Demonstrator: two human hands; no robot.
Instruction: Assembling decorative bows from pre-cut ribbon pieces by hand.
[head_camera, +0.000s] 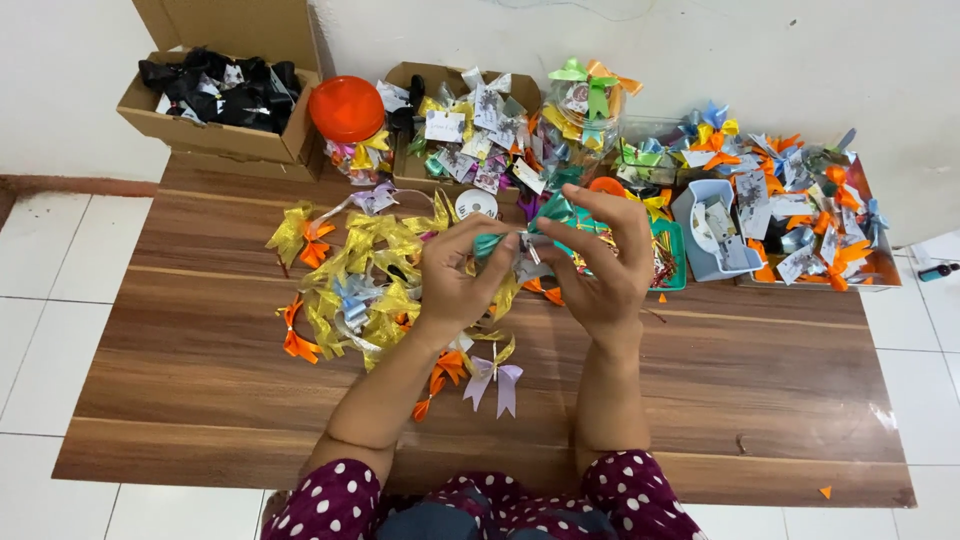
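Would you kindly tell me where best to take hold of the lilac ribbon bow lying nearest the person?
Probably pinch the lilac bow at its knotted centre, from above: it lies flat on the table, loops upward, tails trailing toward the person.

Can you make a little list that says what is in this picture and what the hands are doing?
Place: low wooden table on a white tiled floor
Left hand: pinching a teal ribbon
Right hand: holding the same ribbon's other end
Beside the left hand: pile of yellow bows
Near the wrists: lilac bow
Back left: cardboard box of black bows
Back middle: orange lid
Back right: tray of mixed bows
Sleeves: dark red with white dots
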